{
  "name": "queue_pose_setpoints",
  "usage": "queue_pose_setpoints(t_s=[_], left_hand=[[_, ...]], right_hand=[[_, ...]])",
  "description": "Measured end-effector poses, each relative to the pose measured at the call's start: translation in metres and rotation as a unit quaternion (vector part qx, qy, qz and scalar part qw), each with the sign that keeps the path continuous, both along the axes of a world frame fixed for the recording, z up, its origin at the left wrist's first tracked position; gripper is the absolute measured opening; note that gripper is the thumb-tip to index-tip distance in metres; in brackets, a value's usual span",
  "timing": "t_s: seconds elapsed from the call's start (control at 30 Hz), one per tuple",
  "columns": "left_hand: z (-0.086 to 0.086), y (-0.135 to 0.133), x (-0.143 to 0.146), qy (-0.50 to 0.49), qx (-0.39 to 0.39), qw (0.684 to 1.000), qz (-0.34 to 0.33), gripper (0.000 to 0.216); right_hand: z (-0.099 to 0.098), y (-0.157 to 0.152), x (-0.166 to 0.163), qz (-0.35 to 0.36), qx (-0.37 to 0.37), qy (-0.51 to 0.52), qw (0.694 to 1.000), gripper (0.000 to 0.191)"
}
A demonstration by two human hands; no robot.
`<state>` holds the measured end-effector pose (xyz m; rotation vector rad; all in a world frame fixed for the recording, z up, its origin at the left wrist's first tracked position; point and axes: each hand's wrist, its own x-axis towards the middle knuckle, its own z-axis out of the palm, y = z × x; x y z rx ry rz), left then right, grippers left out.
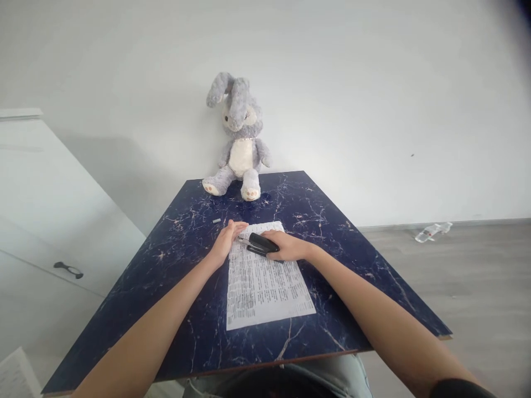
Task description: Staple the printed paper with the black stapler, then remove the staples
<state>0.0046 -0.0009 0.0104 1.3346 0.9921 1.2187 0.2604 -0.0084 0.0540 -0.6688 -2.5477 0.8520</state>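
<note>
A printed sheet of paper (pixel 269 296) lies on the dark blue marbled table (pixel 332 265). Over its upper part is a black stapler (pixel 259 241), its silvery metal end pointing left. My right hand (pixel 287 246) is closed around the stapler's back end from the right. At the sheet's upper left edge rests my left hand (pixel 226 242), fingers stretched out beside the stapler's metal end; whether they touch the metal I cannot tell. A small grey strip, possibly staples (pixel 216 221), lies on the table just beyond my left hand.
A grey plush rabbit (pixel 240 149) sits at the table's far end against the white wall. To the left stands a white cabinet (pixel 45 221) with a black handle (pixel 68 270). A clear plastic bottle (pixel 432 232) lies on the floor at right.
</note>
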Motion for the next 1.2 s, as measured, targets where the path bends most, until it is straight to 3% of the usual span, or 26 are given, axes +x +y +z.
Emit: queue_pose_setpoints(t_s=[0.1, 0.23, 0.33, 0.47, 0.6, 0.67, 0.73, 0.8, 0.87, 0.93, 1.03, 1.1, 1.2], left_hand=[[0.0, 0.0, 0.0, -0.004, 0.019, 1.0, 0.011, 0.06], [0.004, -0.003, 0.0, -0.098, -0.012, 0.995, 0.007, 0.047], [0.006, -0.006, 0.0, -0.128, -0.065, 0.989, -0.044, 0.036], [0.007, -0.008, 0.0, -0.128, -0.065, 0.986, -0.089, 0.031], [0.004, -0.006, 0.001, -0.136, -0.064, 0.986, -0.072, 0.033], [0.002, -0.004, -0.002, -0.123, -0.06, 0.99, -0.04, 0.032], [0.002, -0.001, -0.006, -0.106, -0.037, 0.993, 0.032, 0.031], [0.002, 0.003, -0.012, -0.088, 0.012, 0.989, 0.122, 0.03], [0.006, 0.006, -0.016, -0.065, 0.074, 0.979, 0.176, 0.028], [0.012, 0.004, -0.015, -0.036, 0.129, 0.974, 0.184, 0.028], [0.024, -0.007, -0.008, -0.002, 0.19, 0.972, 0.137, 0.032], [0.029, -0.019, -0.002, 0.027, 0.215, 0.972, 0.091, 0.034], [0.03, -0.031, 0.0, 0.149, 0.256, 0.955, 0.016, 0.037]], right_hand=[[-0.003, -0.006, -0.007, -0.038, 0.022, 0.02, 0.999, 0.054], [-0.009, -0.008, -0.01, -0.124, 0.243, -0.048, 0.961, 0.079], [-0.011, -0.009, -0.014, -0.14, 0.37, -0.109, 0.912, 0.072], [-0.008, -0.011, -0.02, -0.123, 0.431, -0.116, 0.886, 0.059], [-0.008, -0.014, -0.024, -0.108, 0.421, -0.107, 0.894, 0.058], [-0.008, -0.013, -0.023, -0.138, 0.388, -0.082, 0.908, 0.062], [-0.008, -0.01, -0.02, -0.195, 0.31, -0.03, 0.93, 0.063], [-0.007, -0.005, -0.014, -0.232, 0.186, 0.009, 0.955, 0.045], [-0.004, -0.001, -0.007, -0.213, 0.064, 0.007, 0.975, 0.018], [-0.003, 0.0, -0.002, -0.164, -0.006, -0.019, 0.986, 0.008], [-0.001, -0.002, -0.003, -0.114, 0.017, -0.02, 0.993, 0.014], [-0.001, -0.006, -0.006, -0.119, 0.087, 0.031, 0.989, 0.03], [0.001, -0.012, -0.013, -0.131, 0.192, 0.132, 0.964, 0.049]])
